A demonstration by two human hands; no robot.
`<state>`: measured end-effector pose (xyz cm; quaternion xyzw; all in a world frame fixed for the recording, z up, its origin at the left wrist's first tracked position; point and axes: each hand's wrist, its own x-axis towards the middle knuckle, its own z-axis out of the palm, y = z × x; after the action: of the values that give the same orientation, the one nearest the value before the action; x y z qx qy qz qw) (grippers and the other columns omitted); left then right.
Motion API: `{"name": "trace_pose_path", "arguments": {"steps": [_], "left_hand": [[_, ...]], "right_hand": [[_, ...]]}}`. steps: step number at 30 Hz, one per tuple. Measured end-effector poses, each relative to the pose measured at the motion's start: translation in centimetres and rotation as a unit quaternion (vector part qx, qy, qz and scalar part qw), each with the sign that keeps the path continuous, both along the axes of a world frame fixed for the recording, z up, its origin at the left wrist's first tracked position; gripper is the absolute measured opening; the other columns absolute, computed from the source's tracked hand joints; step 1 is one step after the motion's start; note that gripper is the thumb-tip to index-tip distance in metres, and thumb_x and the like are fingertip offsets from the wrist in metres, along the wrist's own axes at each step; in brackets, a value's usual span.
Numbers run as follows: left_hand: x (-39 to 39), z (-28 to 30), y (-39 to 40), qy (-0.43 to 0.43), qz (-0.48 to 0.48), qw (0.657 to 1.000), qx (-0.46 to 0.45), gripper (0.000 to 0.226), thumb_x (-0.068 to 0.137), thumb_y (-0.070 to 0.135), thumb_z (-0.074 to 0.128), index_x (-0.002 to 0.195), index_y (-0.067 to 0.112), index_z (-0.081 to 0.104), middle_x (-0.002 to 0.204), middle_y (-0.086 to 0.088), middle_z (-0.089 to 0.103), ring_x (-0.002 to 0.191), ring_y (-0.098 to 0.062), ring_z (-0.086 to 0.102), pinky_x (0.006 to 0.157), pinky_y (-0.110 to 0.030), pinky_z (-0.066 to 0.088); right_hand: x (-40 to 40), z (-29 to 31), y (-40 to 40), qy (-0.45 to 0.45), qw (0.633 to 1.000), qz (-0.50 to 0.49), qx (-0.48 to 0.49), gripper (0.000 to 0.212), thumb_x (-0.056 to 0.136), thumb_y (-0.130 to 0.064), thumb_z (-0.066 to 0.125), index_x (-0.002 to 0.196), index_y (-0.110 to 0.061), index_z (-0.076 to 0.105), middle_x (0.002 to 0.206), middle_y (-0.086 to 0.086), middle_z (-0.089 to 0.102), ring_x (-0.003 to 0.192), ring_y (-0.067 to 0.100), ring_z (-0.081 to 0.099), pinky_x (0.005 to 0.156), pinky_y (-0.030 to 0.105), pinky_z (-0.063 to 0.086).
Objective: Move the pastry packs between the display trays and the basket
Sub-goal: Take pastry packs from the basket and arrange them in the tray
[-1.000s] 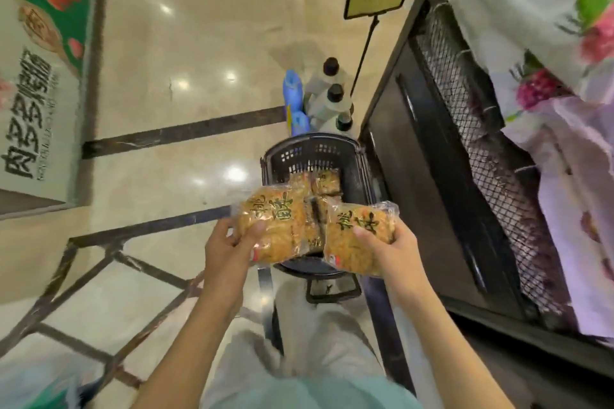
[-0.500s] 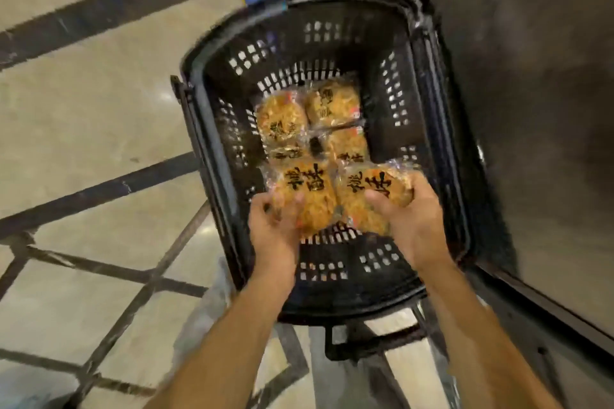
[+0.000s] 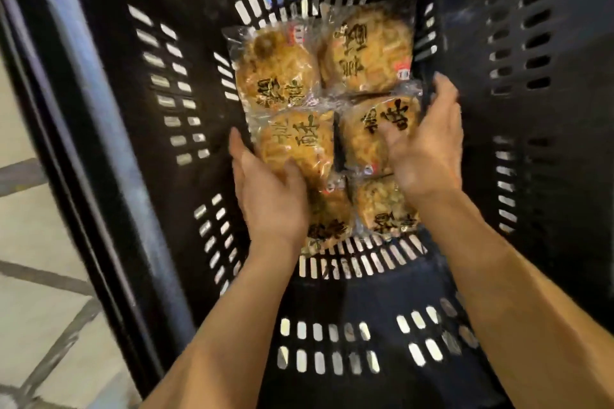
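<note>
**A:** Pale tiled floor (image 3: pixel 40 276) with dark grout lines shows at the left, outside the black basket (image 3: pixel 133 129). Everything else is down inside it.

**B:** Where are the packs?

**A:** Six on the slotted bottom, in two columns. The left hand (image 3: pixel 265 189) has the mid-left pack (image 3: pixel 299 139): fingers along its outer edge, thumb curled over the near corner. The right hand (image 3: pixel 428 146) has the mid-right pack (image 3: pixel 375 133): thumb on top, fingers cupped round its far side.

**B:** Gripping or letting go?

**A:** Both look loosely curled round their packs. How firmly, I cannot tell; the hands are blurred.

**B:** What could go wrong?

**A:** My guess: those two packs overlap the near pair (image 3: pixel 362 212). Released carelessly, they could slide and ruck the row. The wrap looks thin and slippery, and the pastries crumbly, so a hard press could crack one. The right fingers are near the side wall and might knock it.

**B:** Any writing?

**A:** Bold black Chinese characters on every pack. Those on the far-left pack (image 3: pixel 275 73) and far-right pack (image 3: pixel 365 50) are upside down or sideways from this view. I won't vouch for a reading. Small red-and-white corner labels too, too small to read.
</note>
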<state>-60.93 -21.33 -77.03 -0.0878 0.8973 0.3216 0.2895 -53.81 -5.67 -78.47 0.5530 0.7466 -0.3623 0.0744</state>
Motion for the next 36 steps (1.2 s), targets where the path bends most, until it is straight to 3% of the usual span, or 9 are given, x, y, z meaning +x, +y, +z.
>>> {"name": "trace_pose_path", "arguments": {"steps": [3, 8, 13, 17, 21, 26, 30, 33, 36], "left_hand": [[1.1, 0.9, 0.0, 0.060, -0.183, 0.981, -0.023, 0.096, 0.093, 0.024, 0.069, 0.161, 0.026, 0.002, 0.169, 0.000, 0.011, 0.156, -0.017, 0.005, 0.127, -0.039, 0.012], [1.4, -1.3, -0.4, 0.006, -0.381, 0.917, -0.118, 0.108, 0.093, 0.021, 0.070, 0.157, 0.042, -0.016, 0.164, -0.003, -0.029, 0.152, -0.026, -0.026, 0.124, -0.045, -0.001], [0.9, -2.1, -0.1, -0.031, -0.412, 0.895, -0.170, 0.123, 0.086, -0.004, 0.069, 0.154, 0.041, -0.022, 0.161, -0.004, -0.035, 0.149, -0.028, -0.031, 0.124, -0.050, 0.004], [0.3, 1.0, 1.0, -0.055, -0.463, 0.866, -0.179, 0.110, 0.091, 0.018, 0.072, 0.159, 0.030, -0.014, 0.166, -0.013, -0.021, 0.152, -0.039, -0.019, 0.124, -0.055, 0.003], [-0.3, 9.9, 1.0, 0.005, -0.534, 0.833, -0.145, 0.080, 0.102, 0.033, 0.054, 0.161, 0.025, 0.000, 0.169, -0.012, -0.002, 0.155, -0.035, 0.001, 0.124, -0.054, 0.017], [-1.2, 27.1, -0.4, 0.058, -0.620, 0.771, -0.132, 0.074, 0.098, 0.039, 0.056, 0.158, 0.022, 0.016, 0.163, -0.014, 0.022, 0.145, -0.036, 0.033, 0.115, -0.049, 0.035], [0.7, 41.8, -0.5, 0.115, -0.661, 0.741, 0.010, 0.065, 0.098, 0.032, 0.060, 0.153, 0.013, 0.032, 0.151, -0.013, 0.041, 0.137, -0.034, 0.043, 0.110, -0.048, 0.040], [5.4, 51.1, 0.2, 0.199, -0.714, 0.661, 0.117, 0.065, 0.099, 0.036, 0.058, 0.155, 0.013, 0.033, 0.157, -0.015, 0.037, 0.145, -0.033, 0.035, 0.117, -0.048, 0.035], [12.7, 59.3, 1.2, 0.271, -0.762, 0.539, 0.235, 0.063, 0.095, 0.035, 0.066, 0.148, 0.006, 0.045, 0.150, -0.021, 0.047, 0.142, -0.040, 0.040, 0.113, -0.055, 0.038]], "right_hand": [[0.6, -0.2, -1.5, -0.064, 0.992, 0.105, 0.027, 0.092, 0.091, -0.032, 0.072, 0.159, -0.020, 0.012, 0.165, 0.014, 0.015, 0.152, 0.028, 0.016, 0.125, 0.044, 0.018], [1.3, -1.4, -2.8, -0.144, 0.980, 0.136, -0.031, 0.096, 0.095, -0.047, 0.063, 0.160, -0.030, -0.006, 0.168, 0.011, -0.010, 0.155, 0.028, -0.002, 0.126, 0.043, 0.009], [0.8, -1.3, -2.9, -0.157, 0.975, 0.156, -0.002, 0.094, 0.095, -0.047, 0.062, 0.161, -0.026, -0.002, 0.167, 0.017, -0.003, 0.154, 0.034, 0.006, 0.125, 0.047, 0.016], [0.0, 2.8, -2.6, -0.141, 0.976, 0.167, -0.002, 0.086, 0.096, -0.042, 0.064, 0.160, -0.022, 0.011, 0.166, 0.021, 0.005, 0.153, 0.038, 0.011, 0.124, 0.049, 0.019], [1.8, 13.1, -2.3, -0.095, 0.979, 0.180, 0.008, 0.072, 0.099, -0.041, 0.058, 0.157, -0.022, 0.020, 0.165, 0.016, 0.013, 0.150, 0.035, 0.017, 0.121, 0.045, 0.021], [9.2, 33.5, -3.4, -0.106, 0.986, 0.119, 0.045, 0.066, 0.099, -0.042, 0.055, 0.156, -0.015, 0.033, 0.164, 0.015, 0.025, 0.148, 0.034, 0.027, 0.121, 0.045, 0.026], [16.4, 50.8, -6.4, -0.091, 0.987, 0.004, 0.132, 0.063, 0.097, -0.036, 0.062, 0.152, -0.014, 0.041, 0.161, 0.014, 0.032, 0.146, 0.034, 0.030, 0.118, 0.043, 0.028], [22.0, 61.0, -10.2, -0.080, 0.967, -0.076, 0.229, 0.062, 0.097, -0.038, 0.062, 0.151, -0.012, 0.043, 0.158, 0.016, 0.036, 0.145, 0.033, 0.031, 0.117, 0.045, 0.029], [27.9, 68.2, -14.8, -0.068, 0.932, -0.173, 0.311, 0.065, 0.095, -0.039, 0.065, 0.149, -0.010, 0.045, 0.154, 0.018, 0.041, 0.142, 0.034, 0.036, 0.116, 0.046, 0.032]]}}
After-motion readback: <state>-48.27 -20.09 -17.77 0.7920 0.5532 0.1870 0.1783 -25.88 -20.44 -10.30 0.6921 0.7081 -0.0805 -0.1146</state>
